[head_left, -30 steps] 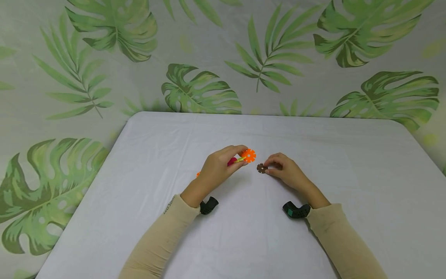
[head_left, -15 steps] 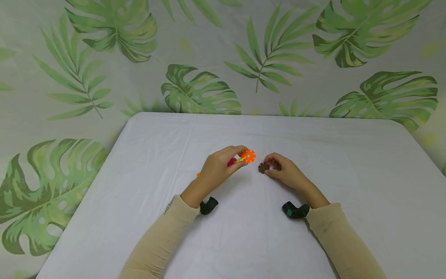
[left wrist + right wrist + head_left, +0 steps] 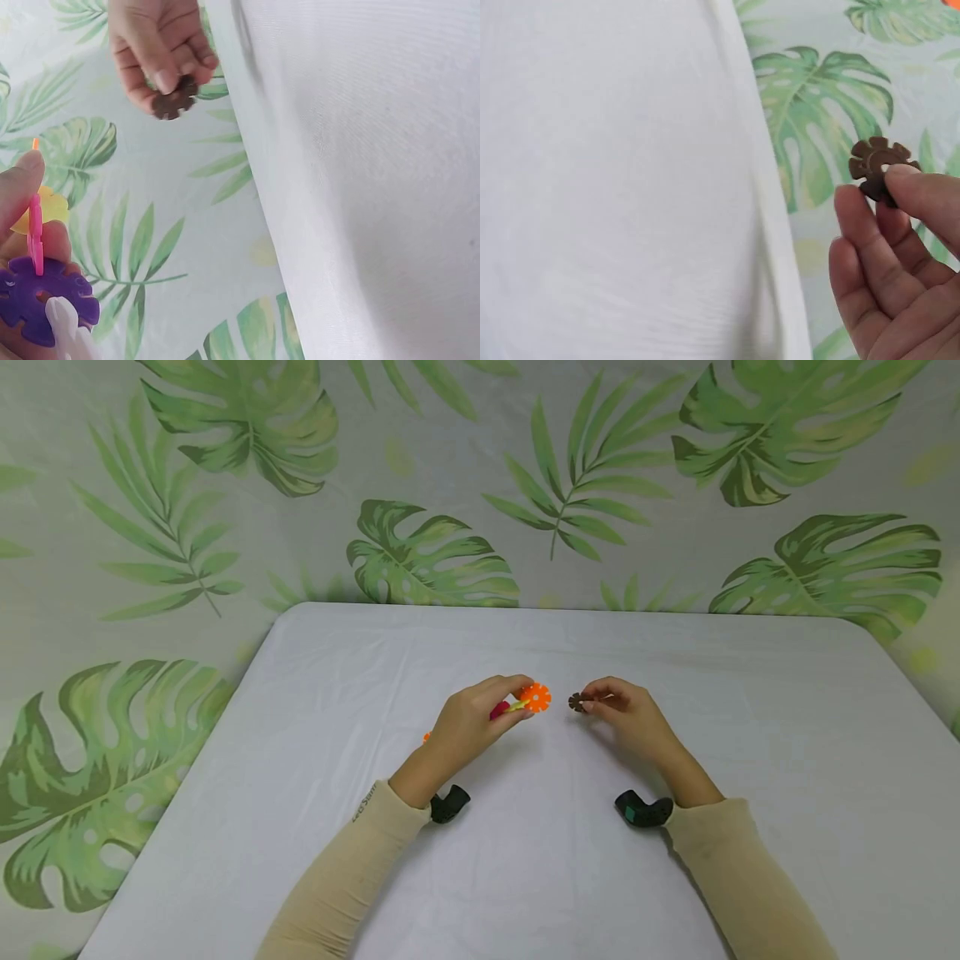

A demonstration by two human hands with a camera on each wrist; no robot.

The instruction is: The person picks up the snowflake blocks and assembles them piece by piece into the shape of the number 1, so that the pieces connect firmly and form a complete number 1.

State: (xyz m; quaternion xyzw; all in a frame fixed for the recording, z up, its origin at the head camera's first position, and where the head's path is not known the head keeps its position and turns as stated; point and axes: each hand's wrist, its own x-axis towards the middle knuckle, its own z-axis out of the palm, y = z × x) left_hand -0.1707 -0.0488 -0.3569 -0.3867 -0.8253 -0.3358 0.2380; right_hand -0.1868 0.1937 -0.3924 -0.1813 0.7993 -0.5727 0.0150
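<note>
In the head view my left hand (image 3: 474, 717) holds a chain of joined notched plastic discs above the table. An orange disc (image 3: 536, 697) stands at its far end, beside the fingertips. The left wrist view shows a yellow disc (image 3: 51, 211), a pink disc (image 3: 35, 236) seen edge-on, a purple disc (image 3: 46, 300) and a white disc (image 3: 69, 330) joined along the chain. My right hand (image 3: 628, 713) pinches a single brown notched disc (image 3: 881, 166) between thumb and fingers. The brown disc is apart from the orange one, a small gap to its right.
A white cloth covers the table (image 3: 540, 877). Behind it hangs a leaf-patterned backdrop (image 3: 585, 468). A black wrist device (image 3: 450, 803) sits at the left cuff, and another black device (image 3: 643, 810) at the right cuff.
My right hand has risen slightly and shifted right with the brown disc, whose angle has turned in the fingers. My left hand and its disc chain have stayed nearly still.
</note>
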